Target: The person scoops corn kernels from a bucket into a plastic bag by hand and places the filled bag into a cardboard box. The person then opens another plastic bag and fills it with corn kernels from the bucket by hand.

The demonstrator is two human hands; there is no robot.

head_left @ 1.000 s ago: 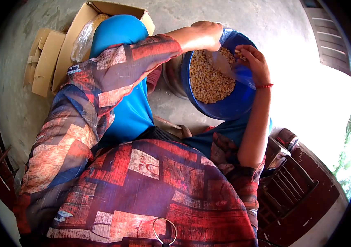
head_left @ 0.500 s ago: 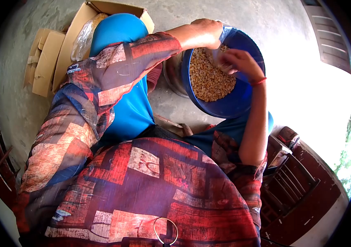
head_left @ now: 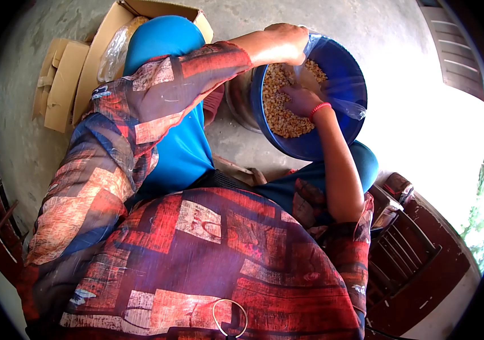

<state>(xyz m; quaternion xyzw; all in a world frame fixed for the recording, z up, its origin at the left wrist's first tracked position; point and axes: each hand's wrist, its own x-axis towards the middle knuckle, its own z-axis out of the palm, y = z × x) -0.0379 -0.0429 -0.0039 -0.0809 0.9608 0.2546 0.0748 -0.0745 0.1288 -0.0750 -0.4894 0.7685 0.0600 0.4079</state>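
Note:
A blue tub (head_left: 348, 68) tilts towards me, part filled with small yellow-brown, kernel-like pieces (head_left: 280, 116). At its far rim, my left hand (head_left: 288, 44) is closed on the top of a clear plastic bag (head_left: 313, 43), which hangs down into the tub. My right hand (head_left: 303, 101), with a red bracelet at the wrist, reaches in among the pieces below the bag. Its fingers stretch out to the left, and their tips are partly hidden. Another stretch of clear plastic (head_left: 348, 109) lies along the tub's right wall, beside my right wrist.
An open cardboard box (head_left: 97, 68) at the upper left holds a clear plastic packet (head_left: 118, 51). Behind the tub's left side stands a round metal vessel (head_left: 242, 99) on the concrete floor (head_left: 242, 17). Dark red wooden furniture (head_left: 403, 255) is at the right.
My right hand has come down from beside the bag to the pieces, moving left and towards me. Clear plastic now shows along the tub's right wall. My left hand stays nearly still.

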